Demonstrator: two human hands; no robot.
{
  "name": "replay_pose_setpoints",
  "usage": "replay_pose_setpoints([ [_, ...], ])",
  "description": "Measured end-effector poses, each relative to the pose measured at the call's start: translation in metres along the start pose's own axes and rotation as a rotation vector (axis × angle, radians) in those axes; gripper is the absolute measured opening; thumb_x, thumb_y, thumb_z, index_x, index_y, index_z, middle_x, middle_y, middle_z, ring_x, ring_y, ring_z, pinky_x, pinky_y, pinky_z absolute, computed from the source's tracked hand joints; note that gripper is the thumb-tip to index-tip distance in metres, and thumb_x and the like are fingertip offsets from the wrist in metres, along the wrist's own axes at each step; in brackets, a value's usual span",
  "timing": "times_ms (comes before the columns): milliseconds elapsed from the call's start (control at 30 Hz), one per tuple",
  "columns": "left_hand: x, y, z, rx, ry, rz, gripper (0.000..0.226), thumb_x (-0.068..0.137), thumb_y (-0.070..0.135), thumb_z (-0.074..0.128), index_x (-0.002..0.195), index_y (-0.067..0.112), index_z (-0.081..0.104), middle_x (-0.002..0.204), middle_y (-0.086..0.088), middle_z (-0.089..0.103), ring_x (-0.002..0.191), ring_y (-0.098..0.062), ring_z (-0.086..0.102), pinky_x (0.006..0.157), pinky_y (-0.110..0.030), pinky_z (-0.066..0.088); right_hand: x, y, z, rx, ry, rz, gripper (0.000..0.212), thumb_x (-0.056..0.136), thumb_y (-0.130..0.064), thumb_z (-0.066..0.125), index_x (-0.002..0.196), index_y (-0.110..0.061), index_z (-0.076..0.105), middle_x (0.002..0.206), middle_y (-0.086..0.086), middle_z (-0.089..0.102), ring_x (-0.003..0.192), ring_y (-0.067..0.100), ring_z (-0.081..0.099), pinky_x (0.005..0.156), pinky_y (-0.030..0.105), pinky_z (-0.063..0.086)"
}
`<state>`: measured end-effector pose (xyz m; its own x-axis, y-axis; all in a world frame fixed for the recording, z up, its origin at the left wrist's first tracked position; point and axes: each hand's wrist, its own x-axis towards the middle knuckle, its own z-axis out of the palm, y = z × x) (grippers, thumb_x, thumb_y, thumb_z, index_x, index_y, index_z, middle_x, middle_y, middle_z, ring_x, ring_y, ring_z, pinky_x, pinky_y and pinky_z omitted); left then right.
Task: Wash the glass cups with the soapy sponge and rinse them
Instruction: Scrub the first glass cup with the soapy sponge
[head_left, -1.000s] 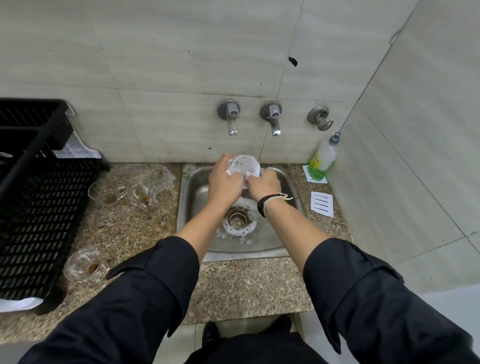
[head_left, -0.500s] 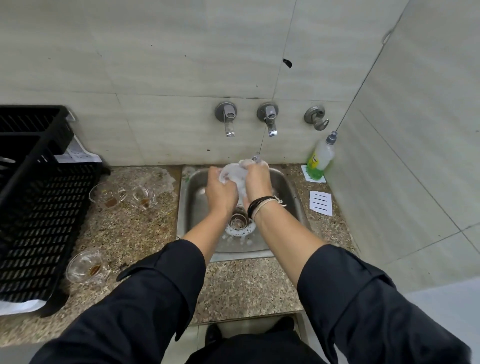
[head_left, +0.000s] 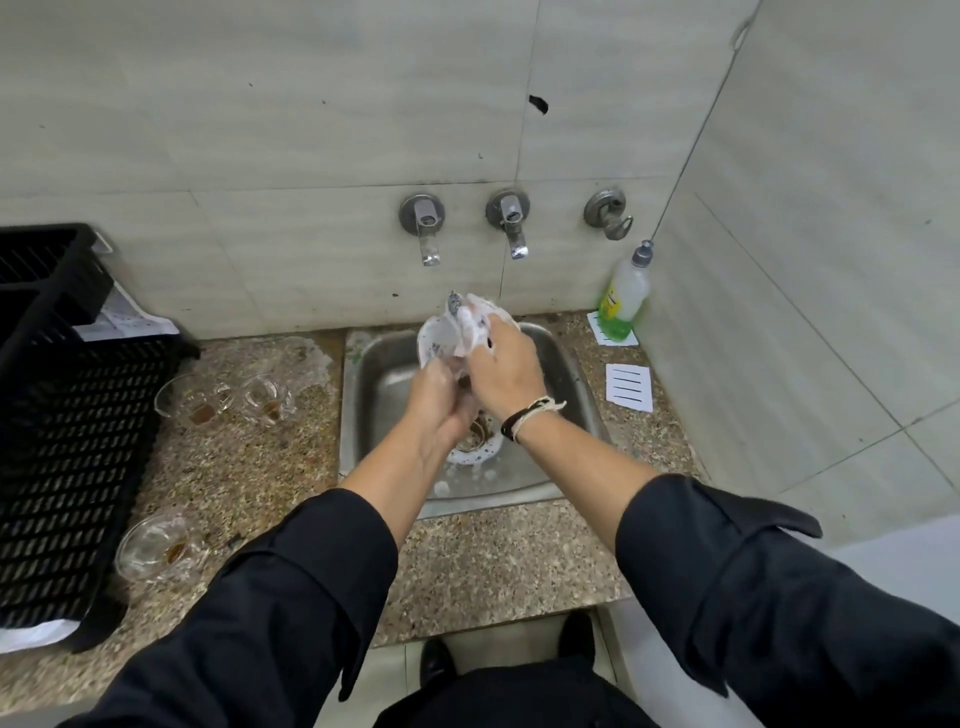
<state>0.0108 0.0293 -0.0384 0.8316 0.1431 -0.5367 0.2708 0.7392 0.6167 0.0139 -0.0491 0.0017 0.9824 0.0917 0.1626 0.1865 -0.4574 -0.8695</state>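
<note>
Left hand (head_left: 439, 400) has its grip closed around the base of a soapy glass cup (head_left: 439, 340), fingers curled under it, holding it tilted above the sink (head_left: 566, 374), mouth facing up and toward the wall. Right hand (head_left: 506, 371) has its grip wrapped on a foamy sponge (head_left: 475, 319), pressing it against the cup rim and inside; fingers bent over the top, suds covering the fingertips. Right wrist sits higher than the left and crosses just over it, palm down; a dark and light wristband (head_left: 524, 415) is on it. Both forearms reach in from the bottom, black sleeves pushed up. Cup sits just under the two wall taps (head_left: 428, 228), over the back of the basin; can't tell if water runs. Foam around the drain (head_left: 475, 447). On the speckled surface (head_left: 249, 467) left of the sink, three more glass cups with brown dregs: two (head_left: 195, 397) side by side near the wall, one (head_left: 153, 548) nearer the front edge. Black crate (head_left: 67, 441) at far left. Green soap bottle (head_left: 626, 296) in the right corner by the wall, well apart from the hands.
</note>
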Motion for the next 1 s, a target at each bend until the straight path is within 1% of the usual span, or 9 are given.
replay_pose_setpoints([
  [133, 0.001, -0.005, 0.014, -0.116, -0.024, -0.016, 0.025, 0.102, 0.002, 0.041, 0.102, 0.002, 0.066, 0.093, -0.015, 0.075, 0.082, -0.024, 0.075, 0.065, -0.032, 0.062, 0.007, -0.005, -0.011, -0.217, -0.08, -0.001, 0.036, 0.097, -0.016, 0.045, 0.117, 0.005, 0.066, 0.13, 0.022, 0.063, 0.125, 0.034, 0.054, 0.109, 0.036, 0.037],
  [333, 0.008, -0.004, 0.025, -0.105, -0.049, 0.022, 0.04, 0.099, -0.007, 0.035, 0.128, -0.001, 0.061, 0.12, -0.025, 0.07, 0.114, -0.038, 0.068, 0.103, -0.054, 0.052, 0.04, 0.011, -0.045, -0.374, -0.083, -0.039, 0.008, 0.082, -0.014, 0.046, 0.077, -0.01, 0.051, 0.095, 0.022, 0.065, 0.095, 0.036, 0.058, 0.084, 0.039, 0.044],
  [467, 0.004, 0.002, 0.042, -0.074, -0.056, 0.096, 0.046, 0.095, -0.011, 0.034, 0.134, -0.004, 0.058, 0.121, -0.025, 0.07, 0.11, -0.037, 0.069, 0.092, -0.052, 0.058, 0.047, 0.015, -0.058, -0.341, -0.011, -0.184, 0.011, 0.071, -0.016, 0.048, 0.063, -0.014, 0.04, 0.069, 0.013, 0.053, 0.073, 0.03, 0.047, 0.069, 0.038, 0.038],
  [533, 0.004, 0.002, 0.045, -0.038, -0.052, 0.093, 0.049, 0.091, -0.017, 0.031, 0.13, -0.007, 0.059, 0.112, -0.024, 0.073, 0.094, -0.034, 0.075, 0.075, -0.047, 0.063, 0.051, 0.026, -0.067, -0.378, -0.004, -0.23, 0.005, 0.069, -0.016, 0.051, 0.065, -0.014, 0.051, 0.077, 0.016, 0.062, 0.077, 0.034, 0.055, 0.072, 0.038, 0.043],
  [600, 0.003, -0.001, 0.048, -0.026, -0.024, 0.097, 0.05, 0.089, -0.02, 0.03, 0.127, -0.008, 0.06, 0.111, -0.024, 0.073, 0.09, -0.034, 0.075, 0.068, -0.044, 0.063, 0.056, 0.032, -0.075, -0.421, -0.005, -0.267, 0.021, 0.072, -0.02, 0.05, 0.078, -0.011, 0.068, 0.092, 0.013, 0.068, 0.088, 0.033, 0.06, 0.077, 0.036, 0.046],
  [733, 0.015, -0.003, 0.044, 0.03, 0.018, 0.149, 0.041, 0.083, -0.022, 0.034, 0.106, -0.008, 0.066, 0.09, -0.02, 0.075, 0.086, -0.033, 0.07, 0.062, -0.037, 0.06, 0.046, 0.023, -0.069, -0.53, -0.068, -0.374, 0.029, 0.078, -0.026, 0.046, 0.085, -0.012, 0.07, 0.09, 0.009, 0.059, 0.083, 0.03, 0.053, 0.074, 0.039, 0.047],
  [833, 0.016, -0.003, 0.039, 0.169, -0.051, 0.195, 0.046, 0.083, -0.021, 0.042, 0.122, -0.009, 0.063, 0.11, -0.023, 0.072, 0.096, -0.036, 0.071, 0.075, -0.042, 0.061, 0.059, 0.015, -0.068, -0.349, -0.063, -0.255, 0.006, 0.079, -0.01, 0.056, 0.076, -0.012, 0.062, 0.091, 0.004, 0.051, 0.079, 0.02, 0.045, 0.071, 0.03, 0.04],
  [933, 0.018, -0.001, 0.035, 0.158, -0.047, 0.219, 0.056, 0.083, -0.024, 0.04, 0.134, -0.007, 0.054, 0.12, -0.028, 0.066, 0.093, -0.041, 0.074, 0.084, -0.05, 0.06, 0.077, 0.017, -0.066, -0.136, -0.037, -0.079, 0.014, 0.078, -0.01, 0.064, 0.085, -0.016, 0.074, 0.088, -0.001, 0.068, 0.084, 0.014, 0.056, 0.072, 0.024, 0.042],
  [1000, 0.019, 0.0, 0.032, 0.168, -0.03, 0.232, 0.057, 0.083, -0.025, 0.039, 0.135, -0.007, 0.052, 0.121, -0.031, 0.064, 0.092, -0.043, 0.074, 0.084, -0.052, 0.06, 0.079, 0.018, -0.066, -0.12, -0.08, -0.085, 0.011, 0.079, -0.01, 0.067, 0.084, -0.016, 0.075, 0.081, -0.004, 0.065, 0.079, 0.016, 0.059, 0.069, 0.026, 0.042],
])
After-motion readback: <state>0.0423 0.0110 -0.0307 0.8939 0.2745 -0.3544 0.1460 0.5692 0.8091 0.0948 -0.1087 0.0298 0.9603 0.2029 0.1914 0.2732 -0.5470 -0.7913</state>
